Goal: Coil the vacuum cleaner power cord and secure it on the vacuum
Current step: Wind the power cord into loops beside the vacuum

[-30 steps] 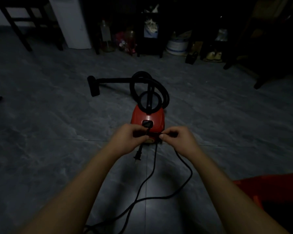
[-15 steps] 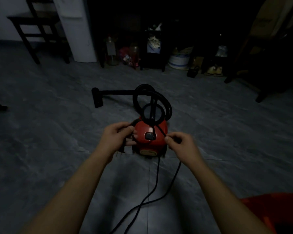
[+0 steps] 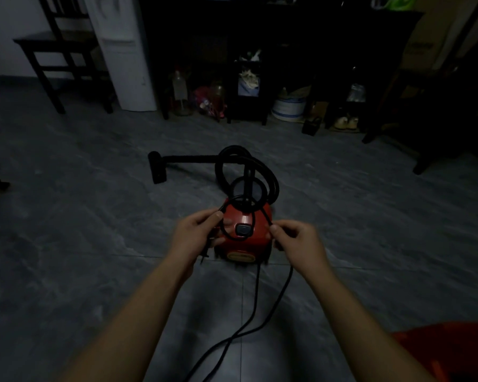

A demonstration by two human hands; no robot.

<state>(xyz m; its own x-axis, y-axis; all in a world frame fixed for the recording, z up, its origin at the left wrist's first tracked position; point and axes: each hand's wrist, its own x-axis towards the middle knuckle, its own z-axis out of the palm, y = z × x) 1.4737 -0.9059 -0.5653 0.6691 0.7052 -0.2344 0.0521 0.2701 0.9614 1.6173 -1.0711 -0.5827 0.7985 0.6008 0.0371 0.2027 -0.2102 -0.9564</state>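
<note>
A small red vacuum cleaner [image 3: 246, 246] stands on the dark tiled floor in front of me, its black hose [image 3: 271, 175] looped above it and its wand and nozzle [image 3: 157, 166] lying to the left. The black power cord [image 3: 255, 293] runs from the floor up to my hands and forms a loop over the vacuum's top. My left hand [image 3: 193, 235] grips the cord's plug end, the plug hanging below my fist. My right hand [image 3: 295, 241] pinches the cord at the loop's right side.
A dark wooden chair [image 3: 58, 53] and a white appliance [image 3: 124, 51] stand at the back left. Dark shelving with bottles, a bowl and shoes [image 3: 345, 122] lines the far wall. A red object [image 3: 447, 351] sits at the lower right. Slack cord trails toward me.
My hands have moved apart and up, drawing the cord into a loop over the vacuum's top. The view has tilted upward, showing more of the back wall.
</note>
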